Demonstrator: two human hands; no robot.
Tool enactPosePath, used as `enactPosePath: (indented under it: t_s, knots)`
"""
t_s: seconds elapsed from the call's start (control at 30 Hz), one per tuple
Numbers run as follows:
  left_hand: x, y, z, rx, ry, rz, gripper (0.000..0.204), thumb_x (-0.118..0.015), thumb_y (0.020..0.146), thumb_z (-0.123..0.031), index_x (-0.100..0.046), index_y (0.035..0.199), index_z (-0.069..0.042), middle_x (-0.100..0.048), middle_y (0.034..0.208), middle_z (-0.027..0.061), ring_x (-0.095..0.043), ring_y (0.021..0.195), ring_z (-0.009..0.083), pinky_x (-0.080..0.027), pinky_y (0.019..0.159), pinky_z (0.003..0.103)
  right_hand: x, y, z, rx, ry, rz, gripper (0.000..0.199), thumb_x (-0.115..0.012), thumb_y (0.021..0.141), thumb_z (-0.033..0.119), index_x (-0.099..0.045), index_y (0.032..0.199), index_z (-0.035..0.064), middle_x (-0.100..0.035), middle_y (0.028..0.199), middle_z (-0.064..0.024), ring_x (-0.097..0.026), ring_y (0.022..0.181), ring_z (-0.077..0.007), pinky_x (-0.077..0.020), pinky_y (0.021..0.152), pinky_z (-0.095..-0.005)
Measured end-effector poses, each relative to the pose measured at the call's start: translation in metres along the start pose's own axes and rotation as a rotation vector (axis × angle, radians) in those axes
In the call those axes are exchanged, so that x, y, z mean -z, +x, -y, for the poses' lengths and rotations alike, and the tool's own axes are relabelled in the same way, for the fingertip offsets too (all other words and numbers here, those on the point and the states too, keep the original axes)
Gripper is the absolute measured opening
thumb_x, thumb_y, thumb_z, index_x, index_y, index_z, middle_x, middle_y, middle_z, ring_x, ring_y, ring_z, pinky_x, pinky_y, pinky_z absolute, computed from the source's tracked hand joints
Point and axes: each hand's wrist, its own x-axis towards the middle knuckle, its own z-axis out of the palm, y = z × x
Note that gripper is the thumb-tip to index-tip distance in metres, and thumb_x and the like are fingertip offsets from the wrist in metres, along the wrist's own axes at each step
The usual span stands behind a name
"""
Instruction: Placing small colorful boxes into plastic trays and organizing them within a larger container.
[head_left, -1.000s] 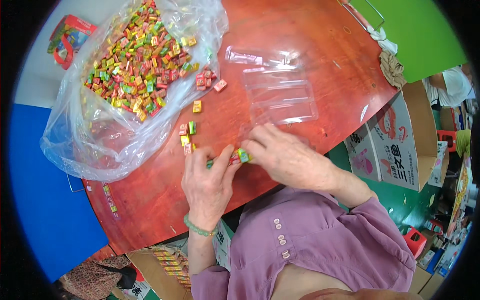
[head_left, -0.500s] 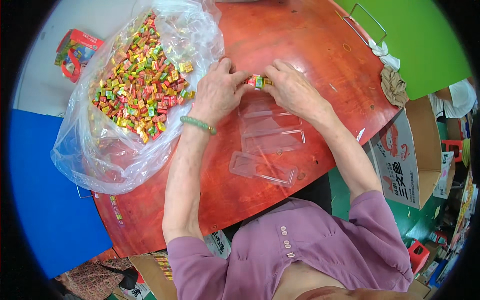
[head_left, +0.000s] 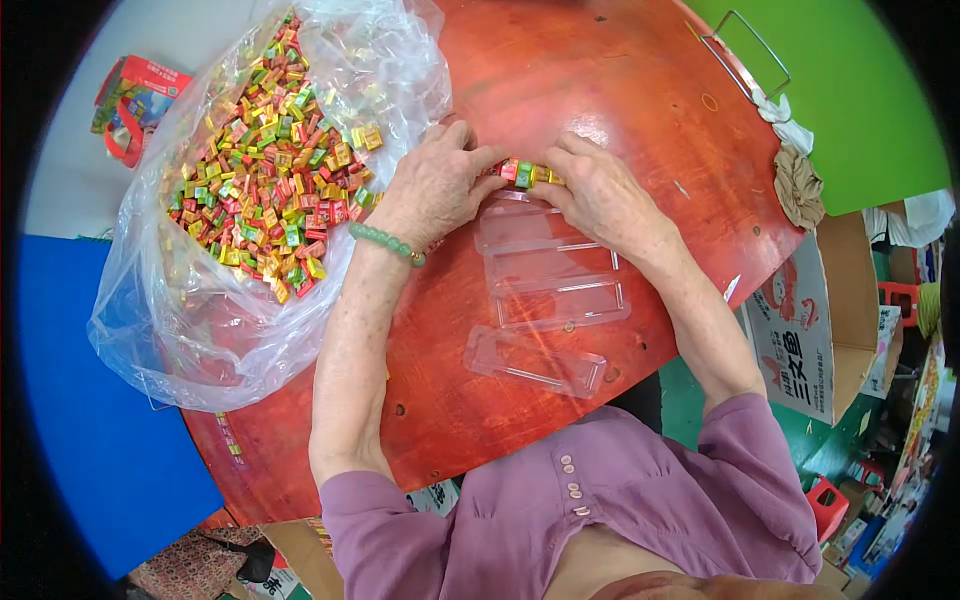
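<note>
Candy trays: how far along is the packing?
Early. Done: nothing visibly filled; the three clear trays nearer the person look empty. In hand: left hand and right hand press a short row of wrapped candies together at the far clear tray. Left: the clear bag holds a big pile of candies.

Bright, even light falls from above, leaving soft glare on the red counter (head_left: 620,90) and clear plastic bag (head_left: 180,330), while fisheye bending darkens the blurred rim.
</note>
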Motion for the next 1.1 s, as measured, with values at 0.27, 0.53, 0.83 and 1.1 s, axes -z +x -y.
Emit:
enactPosePath:
  t_s: [0.27,0.53,0.83,1.1]
  knots:
    - [0.002,-0.010,-0.011,-0.058,0.108,-0.035,0.027,-0.069,0.086,-0.023,-0.064,0.108,-0.008,-0.058,0.094,0.0118,-0.057,0.092,0.0304,-0.049,0.080,0.040,-0.002,-0.006,0.002,0.099,-0.187,0.041,0.020,-0.069,0.086,0.015,-0.062,0.098,0.0007,-0.060,0.092,-0.0130,-0.061,0.094,-0.0327,-0.0499,0.079,-0.0428]
    - [0.004,-0.018,-0.013,-0.042,0.066,-0.069,0.026,-0.068,0.083,-0.014,-0.060,0.101,0.002,-0.060,0.102,0.0158,-0.057,0.096,0.0336,-0.049,0.087,0.042,0.001,-0.022,0.011,0.044,-0.255,0.168,0.054,-0.059,0.095,0.027,-0.045,0.140,0.0012,-0.050,0.142,-0.0181,-0.050,0.128,-0.0345,-0.0405,0.105,-0.0449]
    - [-0.006,-0.032,-0.017,-0.053,0.094,-0.060,0.036,-0.060,0.087,-0.004,-0.053,0.121,0.007,-0.054,0.127,0.0239,-0.050,0.122,0.0398,-0.044,0.102,0.044,0.006,-0.020,0.011,0.057,-0.230,0.356,0.071,-0.052,0.096,0.049,-0.030,0.153,0.0146,-0.029,0.159,-0.0083,-0.026,0.146,-0.0297,-0.0214,0.117,-0.0556]
    - [-0.009,-0.029,-0.023,-0.042,0.152,-0.050,0.046,-0.059,0.091,-0.015,-0.051,0.131,0.005,-0.053,0.135,0.0210,-0.051,0.127,0.0357,-0.041,0.107,0.046,0.008,-0.013,-0.002,0.082,-0.232,0.367,0.072,-0.051,0.095,0.052,-0.030,0.154,0.0158,-0.029,0.159,-0.0062,-0.024,0.148,-0.0286,-0.0179,0.118,-0.0553]
